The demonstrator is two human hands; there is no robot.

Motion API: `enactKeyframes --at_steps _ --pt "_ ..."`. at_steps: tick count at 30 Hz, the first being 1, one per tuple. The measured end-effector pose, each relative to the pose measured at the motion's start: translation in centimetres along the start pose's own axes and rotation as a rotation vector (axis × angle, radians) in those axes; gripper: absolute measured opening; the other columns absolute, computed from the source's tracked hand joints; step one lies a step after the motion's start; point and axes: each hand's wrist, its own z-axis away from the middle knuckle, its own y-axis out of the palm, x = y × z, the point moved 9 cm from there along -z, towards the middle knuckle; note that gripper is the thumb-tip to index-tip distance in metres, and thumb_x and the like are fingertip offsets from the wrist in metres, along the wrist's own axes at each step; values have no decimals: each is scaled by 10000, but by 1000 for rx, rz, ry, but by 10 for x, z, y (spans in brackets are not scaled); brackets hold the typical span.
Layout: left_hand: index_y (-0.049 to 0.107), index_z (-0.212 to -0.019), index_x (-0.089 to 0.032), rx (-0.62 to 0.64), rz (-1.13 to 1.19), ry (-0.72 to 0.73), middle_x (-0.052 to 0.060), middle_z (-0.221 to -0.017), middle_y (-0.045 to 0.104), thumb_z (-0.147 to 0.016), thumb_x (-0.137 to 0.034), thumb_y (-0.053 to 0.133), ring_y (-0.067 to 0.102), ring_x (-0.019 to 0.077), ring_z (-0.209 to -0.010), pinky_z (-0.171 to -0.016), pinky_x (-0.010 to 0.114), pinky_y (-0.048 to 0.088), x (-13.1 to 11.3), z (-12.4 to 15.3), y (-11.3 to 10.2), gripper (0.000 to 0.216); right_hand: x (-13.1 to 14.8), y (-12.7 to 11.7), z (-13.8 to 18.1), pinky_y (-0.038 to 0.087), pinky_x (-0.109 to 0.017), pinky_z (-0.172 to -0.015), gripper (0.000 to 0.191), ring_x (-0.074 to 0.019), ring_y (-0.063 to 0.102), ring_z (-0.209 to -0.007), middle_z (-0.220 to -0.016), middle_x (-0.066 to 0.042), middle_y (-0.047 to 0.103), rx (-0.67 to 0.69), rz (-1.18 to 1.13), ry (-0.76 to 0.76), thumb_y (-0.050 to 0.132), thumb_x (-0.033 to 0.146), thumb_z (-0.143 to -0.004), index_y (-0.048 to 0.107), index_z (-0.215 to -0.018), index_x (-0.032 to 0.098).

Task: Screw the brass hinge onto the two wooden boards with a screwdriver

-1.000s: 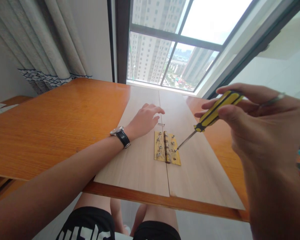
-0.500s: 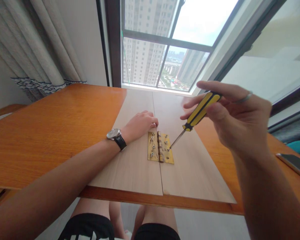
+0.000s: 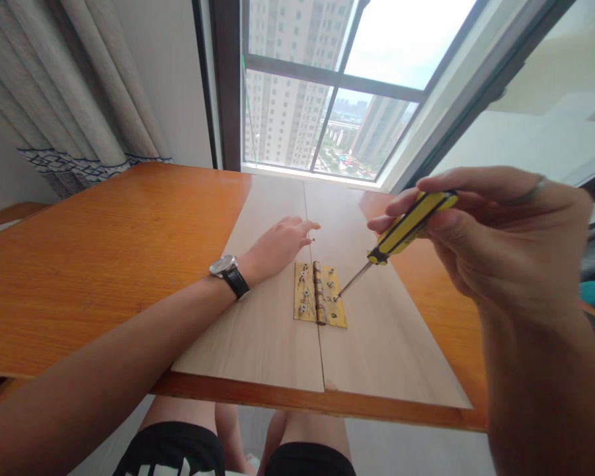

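My right hand (image 3: 506, 231) grips a yellow-and-black screwdriver (image 3: 411, 225) by its handle. The slanted shaft runs down to a screw on the right leaf of a brass hinge (image 3: 320, 294). Screws sit in both leaves, and the knuckle lies along the seam between two pale wooden boards (image 3: 262, 350). Beyond the hinge, my left hand (image 3: 282, 244) rests on the left board with fingers apart, the index finger stretched over the seam. Close to its fingertips is a small screw (image 3: 313, 239); whether they touch it is hard to tell.
The boards lie on an orange-brown wooden table (image 3: 129, 264). Behind it is a window (image 3: 327, 99), with a curtain (image 3: 79, 79) hanging at the left. My legs are below the table's front edge.
My right hand has shifted to the right and tilted the screwdriver lower, its tip still at the hinge. My left fingers have uncurled, and a small screw now shows beside them.
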Motion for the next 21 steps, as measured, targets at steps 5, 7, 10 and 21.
enactKeyframes --at_steps 5,7,10,21 --pt "696 -1033 -148 -2 57 18 85 -1022 655 -1010 -126 493 608 211 -1029 -969 380 486 -4 1 -2 206 10 -5 4 695 -355 -651 252 -208 776 -688 -765 20 785 -143 160 -29 848 145 -770 816 -977 285" --pt "674 -985 -145 -40 97 -2 79 -1005 661 -1001 -112 489 611 202 -1002 -951 372 487 -5 1 -8 190 13 -12 5 678 -309 -617 314 -180 752 -646 -740 28 777 -233 267 -42 884 103 -700 823 -952 280" --pt "642 -940 -154 -113 173 -33 56 -952 680 -972 -125 541 612 178 -909 -888 341 496 -6 3 -18 110 13 -17 5 644 -265 -558 335 -148 716 -592 -700 47 757 -288 333 -74 908 84 -636 821 -896 277" --pt "661 -862 -175 -56 436 63 1 -825 678 -891 -156 635 548 124 -729 -700 268 448 -39 12 -26 43 10 -19 11 645 -343 -606 123 -179 743 -671 -796 12 735 -412 234 -231 772 261 -860 779 -976 301"
